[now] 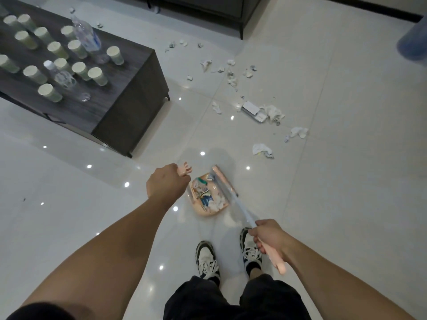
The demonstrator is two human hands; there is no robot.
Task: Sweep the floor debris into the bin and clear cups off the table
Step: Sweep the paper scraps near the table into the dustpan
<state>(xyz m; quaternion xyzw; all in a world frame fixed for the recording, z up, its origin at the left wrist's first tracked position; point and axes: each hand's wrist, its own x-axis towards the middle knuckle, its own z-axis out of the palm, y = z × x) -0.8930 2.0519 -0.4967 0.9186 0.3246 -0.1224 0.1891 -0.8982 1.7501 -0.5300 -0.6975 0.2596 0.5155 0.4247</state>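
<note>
Two hands work the floor: the left hand point(167, 184) grips the dustpan point(206, 197) handle, the right hand point(269, 235) grips the broom point(233, 199). Paper scraps point(262, 150) lie ahead (cups point(97, 76) wait on the worktop point(120, 95)); pan lip should probably stay flat.

Found no readable text anywhere. Bottle point(86, 35) label at 11 o'clock showed only blue blur to me; card point(250, 107) on floor at 1 o'clock too small to read.
</note>
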